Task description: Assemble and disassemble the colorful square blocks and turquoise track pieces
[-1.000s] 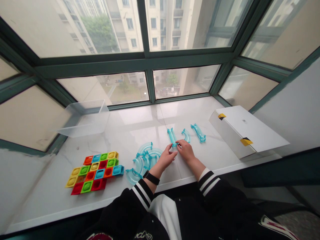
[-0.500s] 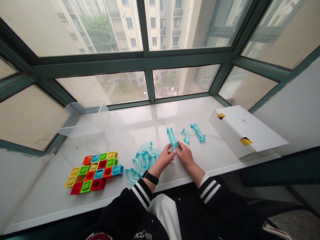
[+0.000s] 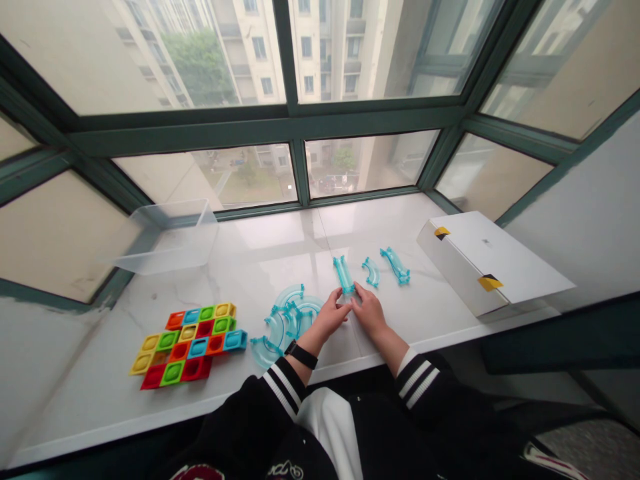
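My left hand [image 3: 329, 318] and my right hand [image 3: 367, 311] meet at the near end of a straight teal track piece [image 3: 343, 274] lying on the white windowsill [image 3: 260, 260]. Both hands have fingers curled and pinched around that end, where a small clear part seems hidden between the fingertips. Just right of it lie a short curved teal track piece [image 3: 371, 271] and another straight teal piece [image 3: 396, 265]. A heap of curved teal track pieces [image 3: 287, 320] lies left of my left wrist.
A block of joined coloured square tiles [image 3: 189, 344] lies at the left front. A clear plastic bin [image 3: 167, 237] stands at the back left against the window. A white cardboard box [image 3: 487, 261] with yellow tape sits at the right.
Both hands shifted slightly nearer and left while staying pinched on the track piece's end. Nothing else moved.
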Demonstrator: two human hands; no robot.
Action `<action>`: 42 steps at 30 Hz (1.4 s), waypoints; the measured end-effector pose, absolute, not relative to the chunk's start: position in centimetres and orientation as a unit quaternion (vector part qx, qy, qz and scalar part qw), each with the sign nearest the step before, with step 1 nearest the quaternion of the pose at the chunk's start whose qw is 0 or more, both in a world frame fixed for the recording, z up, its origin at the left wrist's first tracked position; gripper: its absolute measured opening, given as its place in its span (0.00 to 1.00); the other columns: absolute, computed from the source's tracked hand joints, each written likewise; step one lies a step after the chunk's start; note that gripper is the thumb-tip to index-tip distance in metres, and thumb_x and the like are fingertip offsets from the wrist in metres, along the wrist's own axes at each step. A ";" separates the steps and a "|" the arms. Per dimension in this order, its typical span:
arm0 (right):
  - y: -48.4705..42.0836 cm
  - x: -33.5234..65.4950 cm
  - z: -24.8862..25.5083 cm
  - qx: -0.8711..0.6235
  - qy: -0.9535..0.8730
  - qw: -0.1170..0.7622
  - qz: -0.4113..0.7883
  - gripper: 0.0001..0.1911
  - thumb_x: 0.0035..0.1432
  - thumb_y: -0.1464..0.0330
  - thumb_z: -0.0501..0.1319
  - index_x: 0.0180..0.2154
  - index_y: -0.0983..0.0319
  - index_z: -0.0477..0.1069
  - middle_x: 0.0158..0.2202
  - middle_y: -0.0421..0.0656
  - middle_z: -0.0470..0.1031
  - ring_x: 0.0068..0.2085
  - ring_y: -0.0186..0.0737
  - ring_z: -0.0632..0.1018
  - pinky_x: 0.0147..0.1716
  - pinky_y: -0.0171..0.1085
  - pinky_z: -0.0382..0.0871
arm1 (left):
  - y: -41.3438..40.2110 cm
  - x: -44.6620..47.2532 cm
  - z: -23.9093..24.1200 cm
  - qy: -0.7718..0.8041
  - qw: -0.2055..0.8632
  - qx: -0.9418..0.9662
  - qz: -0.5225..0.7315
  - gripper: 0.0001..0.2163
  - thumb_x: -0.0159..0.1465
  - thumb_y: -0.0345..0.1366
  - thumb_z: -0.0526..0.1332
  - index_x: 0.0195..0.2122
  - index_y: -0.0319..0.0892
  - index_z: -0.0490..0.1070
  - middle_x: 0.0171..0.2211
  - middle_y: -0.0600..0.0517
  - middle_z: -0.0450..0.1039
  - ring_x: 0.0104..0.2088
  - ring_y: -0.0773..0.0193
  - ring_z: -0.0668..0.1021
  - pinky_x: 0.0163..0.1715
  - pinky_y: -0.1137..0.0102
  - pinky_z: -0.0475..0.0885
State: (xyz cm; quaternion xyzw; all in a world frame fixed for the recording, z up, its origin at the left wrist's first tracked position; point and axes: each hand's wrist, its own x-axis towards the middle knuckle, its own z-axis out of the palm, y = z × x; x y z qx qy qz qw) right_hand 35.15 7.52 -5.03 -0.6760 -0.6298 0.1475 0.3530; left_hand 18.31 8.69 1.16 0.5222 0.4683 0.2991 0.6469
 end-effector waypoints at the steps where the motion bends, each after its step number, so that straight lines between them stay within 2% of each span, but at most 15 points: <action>1: 7.5 35.1 -5.1 -0.675 -0.630 0.356 0.145 0.29 0.64 0.68 0.59 0.66 0.61 0.69 0.59 0.55 0.79 0.58 0.56 0.80 0.61 0.55 0.73 | 8.7 18.3 1.1 0.468 0.648 0.522 0.299 0.39 0.62 0.49 0.73 0.71 0.47 0.62 0.76 0.36 0.52 0.51 0.55 0.79 0.34 0.70 0.80; 7: 7.5 35.1 -5.4 -0.668 -0.634 0.367 0.132 0.30 0.63 0.69 0.60 0.66 0.59 0.69 0.59 0.53 0.79 0.58 0.55 0.79 0.61 0.54 0.73 | 8.8 18.3 0.8 0.470 0.646 0.525 0.294 0.38 0.63 0.50 0.72 0.71 0.46 0.61 0.75 0.36 0.54 0.51 0.54 0.80 0.33 0.70 0.80; 17: 7.4 35.1 -5.6 -0.667 -0.637 0.363 0.132 0.29 0.63 0.68 0.59 0.66 0.61 0.69 0.59 0.55 0.79 0.58 0.56 0.79 0.61 0.55 0.73 | 8.9 18.4 0.5 0.475 0.643 0.530 0.284 0.40 0.63 0.49 0.71 0.72 0.44 0.59 0.74 0.34 0.58 0.52 0.53 0.80 0.34 0.69 0.80; 22: 7.3 35.1 -5.9 -0.666 -0.633 0.371 0.132 0.31 0.62 0.68 0.58 0.67 0.62 0.68 0.61 0.56 0.77 0.60 0.56 0.78 0.63 0.56 0.72 | 8.8 17.8 1.4 0.464 0.658 0.519 0.287 0.42 0.60 0.50 0.74 0.72 0.45 0.61 0.75 0.33 0.55 0.52 0.52 0.79 0.36 0.67 0.81; 25: 7.1 35.2 -6.1 -0.663 -0.624 0.387 0.143 0.32 0.62 0.68 0.58 0.67 0.63 0.66 0.61 0.56 0.77 0.61 0.56 0.78 0.63 0.56 0.72 | 8.9 16.2 3.0 0.444 0.662 0.516 0.312 0.39 0.61 0.49 0.73 0.70 0.44 0.64 0.74 0.33 0.56 0.52 0.53 0.79 0.40 0.64 0.82; 28: 6.7 35.2 -6.2 -0.652 -0.603 0.427 0.171 0.32 0.62 0.68 0.58 0.67 0.62 0.66 0.62 0.56 0.77 0.61 0.54 0.79 0.63 0.56 0.73 | 9.1 12.9 5.3 0.424 0.654 0.518 0.352 0.32 0.63 0.49 0.71 0.66 0.45 0.68 0.70 0.36 0.65 0.51 0.55 0.80 0.43 0.61 0.82; 30: 6.3 35.3 -6.1 -0.639 -0.581 0.465 0.195 0.29 0.62 0.67 0.58 0.64 0.62 0.67 0.60 0.56 0.78 0.59 0.52 0.80 0.62 0.55 0.74 | 9.1 9.9 6.8 0.429 0.637 0.515 0.381 0.29 0.64 0.50 0.70 0.63 0.44 0.70 0.65 0.37 0.71 0.52 0.53 0.81 0.44 0.61 0.81; 33: 5.6 35.5 -5.7 -0.631 -0.553 0.501 0.211 0.21 0.60 0.68 0.57 0.55 0.61 0.72 0.51 0.54 0.82 0.52 0.51 0.83 0.56 0.52 0.78 | 8.4 4.6 8.1 0.476 0.573 0.513 0.426 0.28 0.63 0.52 0.69 0.60 0.42 0.73 0.57 0.39 0.78 0.52 0.51 0.81 0.47 0.59 0.80; 37: 4.6 35.6 -5.0 -0.632 -0.563 0.488 0.211 0.15 0.56 0.70 0.55 0.43 0.59 0.74 0.40 0.48 0.82 0.43 0.48 0.83 0.48 0.49 0.79 | 5.9 -1.9 7.6 0.564 0.480 0.506 0.443 0.30 0.59 0.56 0.70 0.56 0.41 0.75 0.53 0.40 0.80 0.52 0.49 0.82 0.48 0.57 0.79; 42: 3.4 33.9 -3.9 -0.611 -0.599 0.463 0.231 0.13 0.57 0.71 0.54 0.39 0.58 0.76 0.36 0.45 0.81 0.39 0.46 0.82 0.43 0.45 0.78 | 1.7 -5.6 5.4 0.615 0.482 0.464 0.418 0.34 0.55 0.62 0.71 0.54 0.41 0.76 0.52 0.39 0.81 0.52 0.46 0.83 0.49 0.54 0.80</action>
